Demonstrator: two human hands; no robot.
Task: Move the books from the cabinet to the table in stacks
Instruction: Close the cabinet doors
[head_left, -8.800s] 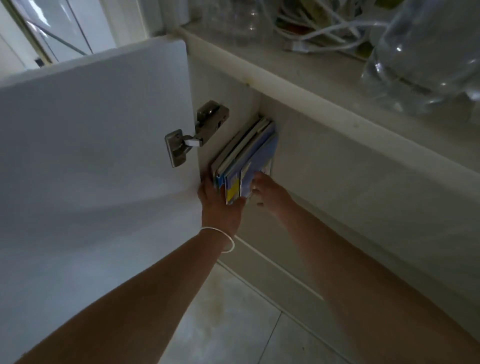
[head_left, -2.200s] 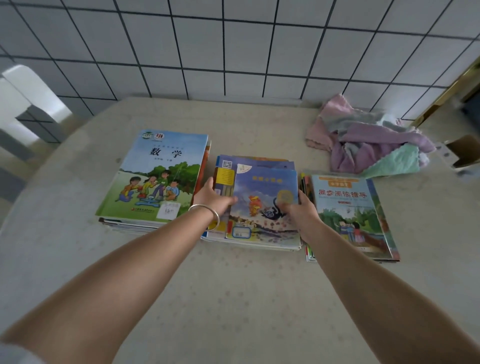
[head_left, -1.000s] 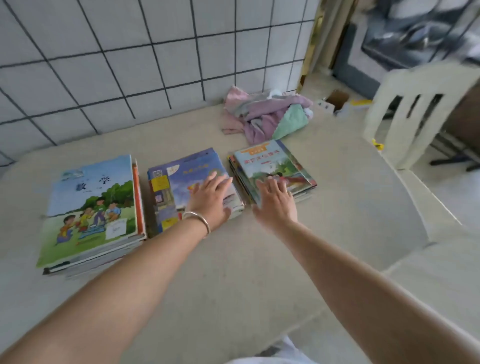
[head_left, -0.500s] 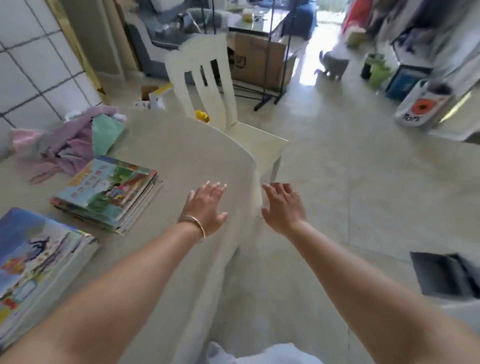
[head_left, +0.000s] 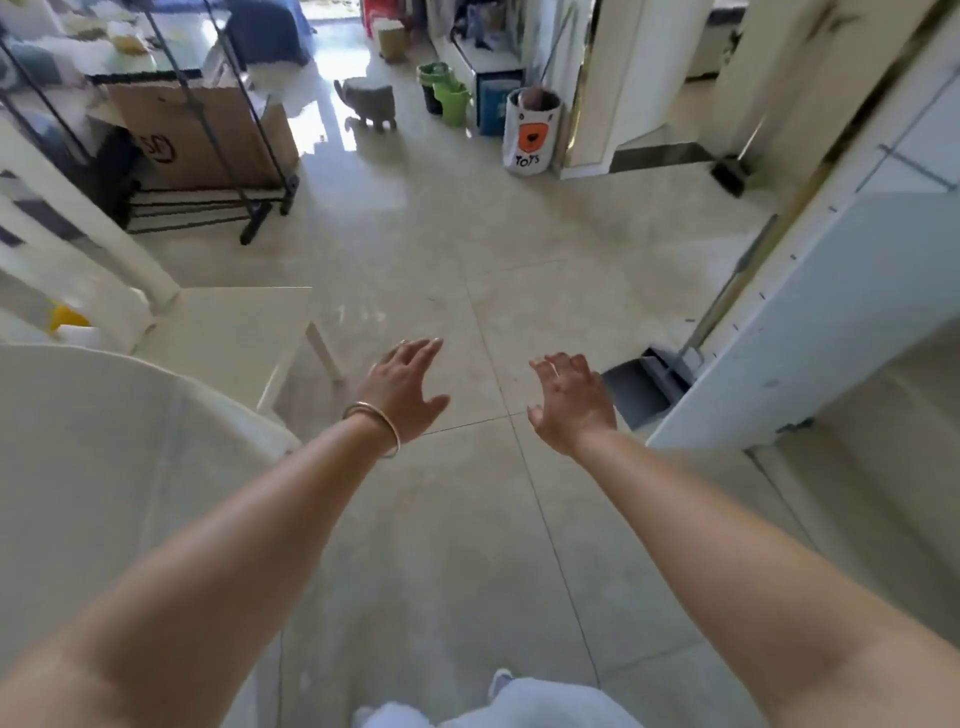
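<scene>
White bin (head_left: 530, 132) lettered "TOYS" stands far off; left hand (head_left: 402, 387) and right hand (head_left: 571, 402) hover empty, fingers spread.

table (head_left: 104, 467) left | chair (head_left: 228, 332) behind it | cabinet door (head_left: 810, 322) right

You are standing in a home: a glossy tiled floor (head_left: 519, 249), a white chair (head_left: 208, 332) at the table's rounded edge (head_left: 104, 441), a cardboard box (head_left: 202, 135) behind a black metal rack (head_left: 223, 156), and a bag lettered "TOYS" (head_left: 530, 132).
</scene>
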